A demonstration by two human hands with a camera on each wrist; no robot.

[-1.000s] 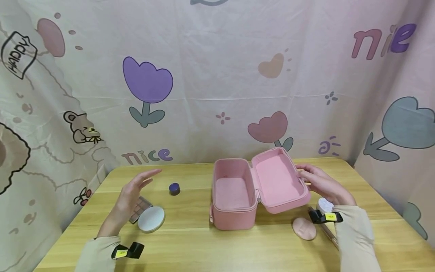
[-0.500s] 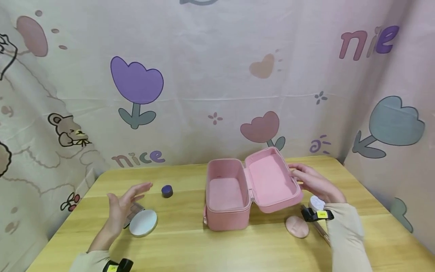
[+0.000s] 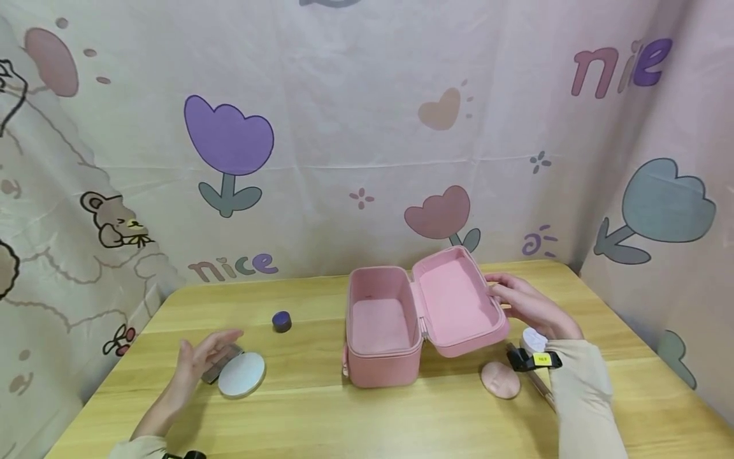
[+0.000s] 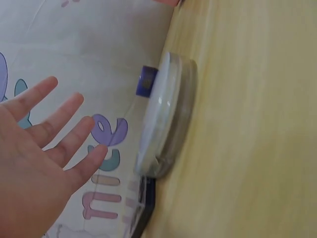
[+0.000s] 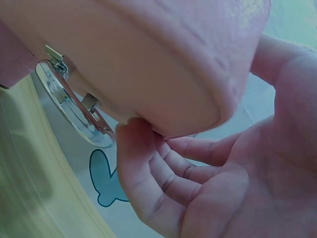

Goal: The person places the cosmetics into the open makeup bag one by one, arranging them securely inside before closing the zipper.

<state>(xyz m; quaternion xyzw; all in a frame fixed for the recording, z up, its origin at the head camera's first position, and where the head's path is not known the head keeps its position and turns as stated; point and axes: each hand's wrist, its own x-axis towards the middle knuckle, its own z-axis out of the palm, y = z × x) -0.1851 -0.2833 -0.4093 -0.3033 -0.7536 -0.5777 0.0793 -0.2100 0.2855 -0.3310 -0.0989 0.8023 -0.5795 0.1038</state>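
Observation:
A pink cosmetic case [image 3: 383, 371] stands on the table, its lid [image 3: 459, 299] swung out to the right and tilted. My right hand [image 3: 533, 306] holds the lid's outer edge. In the right wrist view, its fingers [image 5: 136, 163] curl under the lid, near a handle with metal fittings [image 5: 74, 106]. At the left, my left hand [image 3: 192, 370] hovers with fingers spread and nothing in it. Nearest to it are an eyeshadow palette [image 3: 220, 366], partly covered, and a round white-topped container [image 3: 242, 375]. The left wrist view shows that container [image 4: 166, 114] beyond the fingertips.
A small purple round jar [image 3: 281, 321] stands left of the case. Right of it lie a round pink puff [image 3: 501, 380], a makeup brush [image 3: 541, 390] partly under the right wrist, and a small white item [image 3: 534, 340]. A patterned curtain [image 3: 321, 127] hangs behind the table.
My left hand has moved down and back toward the near left, its fingers spreading. The head view has shifted slightly. My right hand keeps its hold on the lid.

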